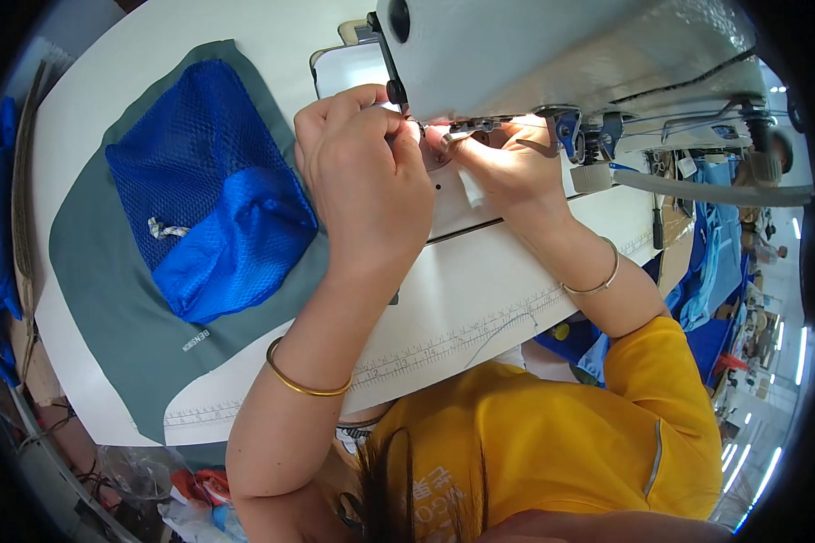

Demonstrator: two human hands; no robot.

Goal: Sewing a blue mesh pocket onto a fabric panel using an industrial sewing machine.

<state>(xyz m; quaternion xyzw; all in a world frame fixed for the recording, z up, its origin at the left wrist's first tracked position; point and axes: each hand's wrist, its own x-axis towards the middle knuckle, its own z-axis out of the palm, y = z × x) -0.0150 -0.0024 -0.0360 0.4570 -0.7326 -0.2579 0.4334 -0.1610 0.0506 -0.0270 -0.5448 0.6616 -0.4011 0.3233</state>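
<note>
Head view: both of the person's hands are raised to the needle area of a white sewing machine, which serves as the landmark here. The left hand sits just left of the needle, its fingers curled tight and pinched together at the tip as if on something very fine; what it pinches is too small to tell. The right hand lies directly under the machine head, fingers bent toward the same spot, and whether it grips anything cannot be told. The 2 hands nearly touch at the needle. A gold bangle circles the left wrist, and a thin silver bangle the right.

Well to the left of the machine, a blue mesh bag with a short cord lies on a grey-green cloth spread over the white table. A printed ruler strip runs along the table edge below the machine. The person wears a yellow shirt.
</note>
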